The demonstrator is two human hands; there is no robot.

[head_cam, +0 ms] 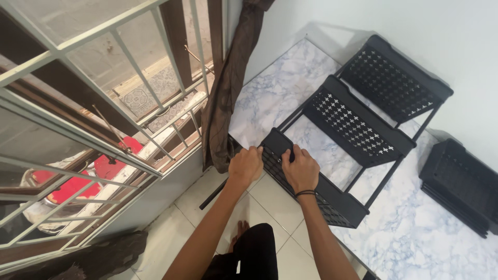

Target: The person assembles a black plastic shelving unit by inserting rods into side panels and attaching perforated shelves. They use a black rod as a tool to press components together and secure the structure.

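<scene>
A black three-tier rack [358, 127] with perforated shelves stands on a marble-patterned mat [415, 228] by the white wall. Both my hands grip its lowest shelf [332, 199]. My left hand [245, 165] is closed on the shelf's near left corner. My right hand [300, 169], with a black band at the wrist, clasps the shelf's front rim just beside it. Thin black rods [384, 179] link the tiers. A loose black rod [213, 194] lies on the floor under my left hand.
A separate black perforated shelf [461, 186] lies on the mat at right. A brown curtain [228, 88] hangs beside a barred window [104, 103] at left. White floor tiles [176, 228] run under my legs; dark cloth [98, 259] lies at bottom left.
</scene>
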